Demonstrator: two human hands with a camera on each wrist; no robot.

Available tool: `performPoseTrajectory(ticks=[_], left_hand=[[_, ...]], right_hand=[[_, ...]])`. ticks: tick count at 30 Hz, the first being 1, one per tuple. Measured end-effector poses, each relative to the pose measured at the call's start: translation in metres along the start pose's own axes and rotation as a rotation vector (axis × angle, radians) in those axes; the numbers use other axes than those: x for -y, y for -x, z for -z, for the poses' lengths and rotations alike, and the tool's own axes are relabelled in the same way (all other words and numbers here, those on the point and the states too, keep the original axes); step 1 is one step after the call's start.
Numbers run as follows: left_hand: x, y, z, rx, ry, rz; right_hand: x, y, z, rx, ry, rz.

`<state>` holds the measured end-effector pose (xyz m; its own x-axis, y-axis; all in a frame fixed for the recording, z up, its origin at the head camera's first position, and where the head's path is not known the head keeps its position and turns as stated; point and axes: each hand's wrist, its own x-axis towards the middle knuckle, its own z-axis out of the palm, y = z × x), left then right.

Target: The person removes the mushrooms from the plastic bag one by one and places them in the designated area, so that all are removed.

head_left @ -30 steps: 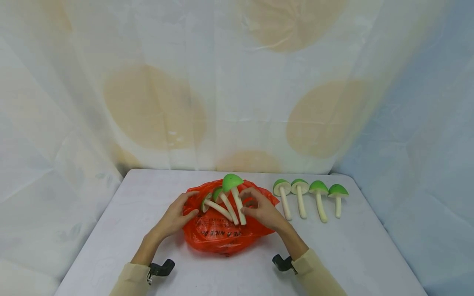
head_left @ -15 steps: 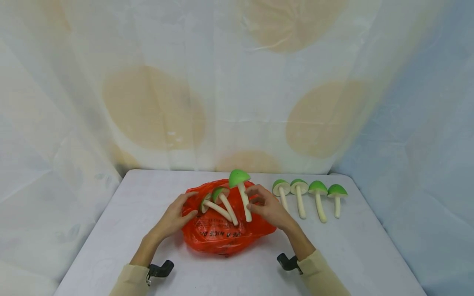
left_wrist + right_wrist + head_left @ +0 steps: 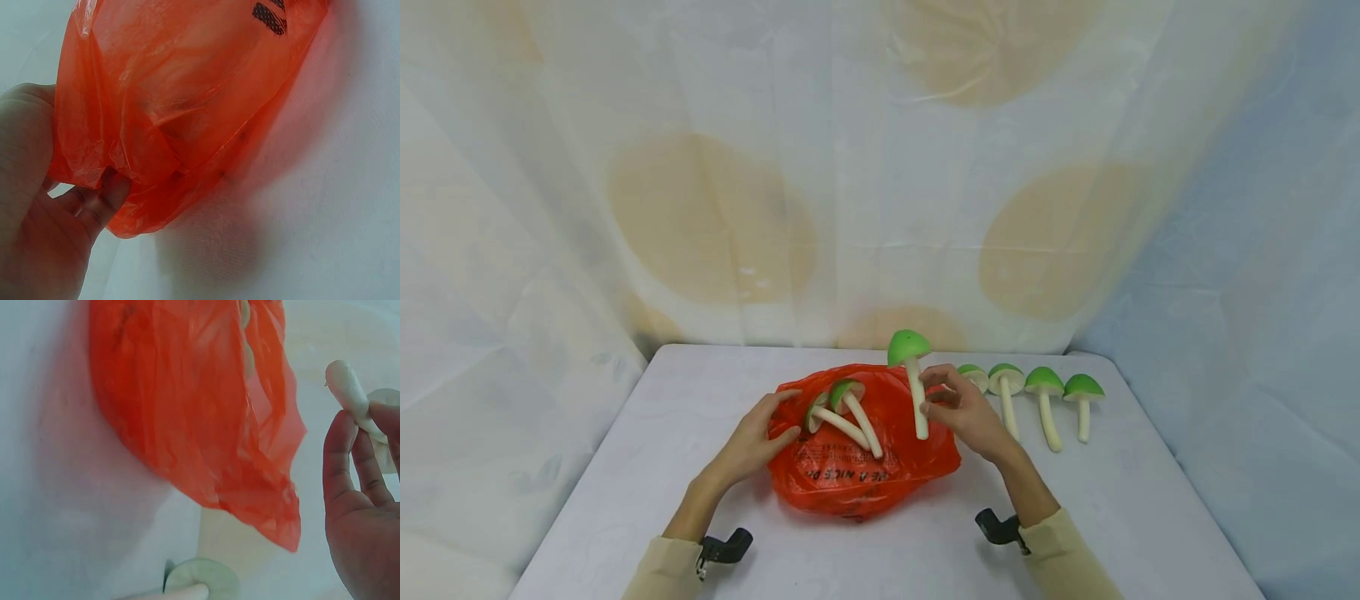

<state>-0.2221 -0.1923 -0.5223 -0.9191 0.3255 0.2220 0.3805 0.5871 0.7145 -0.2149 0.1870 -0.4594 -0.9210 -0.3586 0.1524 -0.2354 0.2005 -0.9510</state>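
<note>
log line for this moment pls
right hand: pinches mushroom stem, lifted over bag | left hand: grips orange bag edge | in bag: two mushrooms | table: four mushrooms in row

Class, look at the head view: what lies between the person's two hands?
In the head view, the orange bag with two green-capped mushrooms on it lies between the left hand and right hand.

Right hand (image 3: 365, 506) pinching stem (image 3: 347, 389); orange bag (image 3: 187, 406)

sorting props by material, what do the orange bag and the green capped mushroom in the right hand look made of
Orange bag: thin glossy plastic film, crinkled, translucent, printed black lettering. Mushroom held by the right hand: probably moulded foam or plastic, matte green cap, smooth cream stem; clearly a replica.
</note>
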Motion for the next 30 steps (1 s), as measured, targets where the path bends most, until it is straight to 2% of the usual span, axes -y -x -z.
performPoseTrajectory(ticks=[5, 13, 30], left_hand=[[-0.002, 0.000, -0.001, 0.000, 0.002, 0.014], [-0.004, 0.000, -0.001, 0.004, 0.009, 0.019], [0.000, -0.001, -0.001, 0.006, 0.003, 0.009]], right_hand=[[0.001, 0.004, 0.010, -0.024, -0.037, 0.006], [-0.003, 0.010, 0.025, -0.088, -0.013, -0.002], [-0.021, 0.024, 0.051, -0.162, 0.004, 0.000]])
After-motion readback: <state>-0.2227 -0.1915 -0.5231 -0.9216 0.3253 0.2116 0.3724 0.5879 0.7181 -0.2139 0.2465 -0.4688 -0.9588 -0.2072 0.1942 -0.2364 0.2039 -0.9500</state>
